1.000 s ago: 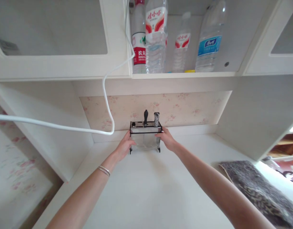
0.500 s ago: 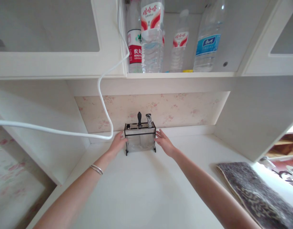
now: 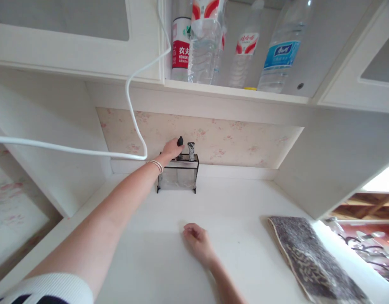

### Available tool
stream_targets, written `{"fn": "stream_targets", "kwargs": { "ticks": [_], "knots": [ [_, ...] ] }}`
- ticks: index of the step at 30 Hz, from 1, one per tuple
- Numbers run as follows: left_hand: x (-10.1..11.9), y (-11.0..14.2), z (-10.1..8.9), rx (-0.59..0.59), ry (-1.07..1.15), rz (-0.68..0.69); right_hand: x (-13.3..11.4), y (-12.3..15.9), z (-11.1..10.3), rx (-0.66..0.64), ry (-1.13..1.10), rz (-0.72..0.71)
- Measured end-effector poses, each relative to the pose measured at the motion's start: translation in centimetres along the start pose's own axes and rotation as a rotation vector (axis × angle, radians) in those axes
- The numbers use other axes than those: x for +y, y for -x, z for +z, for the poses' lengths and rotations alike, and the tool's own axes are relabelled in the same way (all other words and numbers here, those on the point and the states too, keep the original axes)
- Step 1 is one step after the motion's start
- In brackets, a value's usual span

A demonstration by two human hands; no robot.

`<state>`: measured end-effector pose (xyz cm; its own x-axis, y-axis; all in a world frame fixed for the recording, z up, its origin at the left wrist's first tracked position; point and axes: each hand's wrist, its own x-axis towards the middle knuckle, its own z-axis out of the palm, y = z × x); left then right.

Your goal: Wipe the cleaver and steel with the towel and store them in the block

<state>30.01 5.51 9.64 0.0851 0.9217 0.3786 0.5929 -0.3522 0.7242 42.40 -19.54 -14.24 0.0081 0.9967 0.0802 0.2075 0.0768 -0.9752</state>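
Grip: I have the left hand (image 3: 171,148) closed round the black handle (image 3: 180,140), whose tip shows above the fingers; how firmly, I cannot tell.
Upper cabinet (image 3: 70,50): white, overhanging the work; I judge it best to work below its edge, forearm low.
Counter (image 3: 254,270): white, level under everything; steady support.
Grey mat (image 3: 303,253): flat on the counter at right, well apart from the work.
White cable (image 3: 70,147): hanging at left; depth unclear, so I would give the forearm a wide berth.
Clear-fronted holder (image 3: 177,178): upright on its feet near the back wall, black handle at its top; probably light enough to tip if pulled askew.
Right hand (image 3: 197,240): on or just over the counter, fingers curled, nothing seen in it; I would brace the holder's side with it.
Patterned handle (image 3: 191,151): just beside the grip; avoid knocking it.
Black handle: best worked straight along its own line, without twisting.
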Motion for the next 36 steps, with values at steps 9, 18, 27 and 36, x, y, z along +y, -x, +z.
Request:
{"fn": "stream_targets", "kwargs": {
  "ticks": [9, 18, 27, 36],
  "knots": [
    [3.5, -1.0, -5.7, 0.05, 0.15, 0.172, -0.1, -0.1, 0.0, -0.009, 0.136, -0.076],
    [5.2, -2.4, -6.0, 0.267, 0.272, 0.202, -0.1, 0.1, 0.0, 0.011, 0.177, -0.096],
    [5.9, -2.6, -9.1, 0.543, 0.511, 0.221, -0.2, 0.0, 0.0, 0.0, 0.142, -0.095],
    [-3.0, 12.8, -10.9, 0.522, 0.356, 0.454, 0.0, 0.2, -0.1, -0.018, 0.151, -0.109]
  ]
}}
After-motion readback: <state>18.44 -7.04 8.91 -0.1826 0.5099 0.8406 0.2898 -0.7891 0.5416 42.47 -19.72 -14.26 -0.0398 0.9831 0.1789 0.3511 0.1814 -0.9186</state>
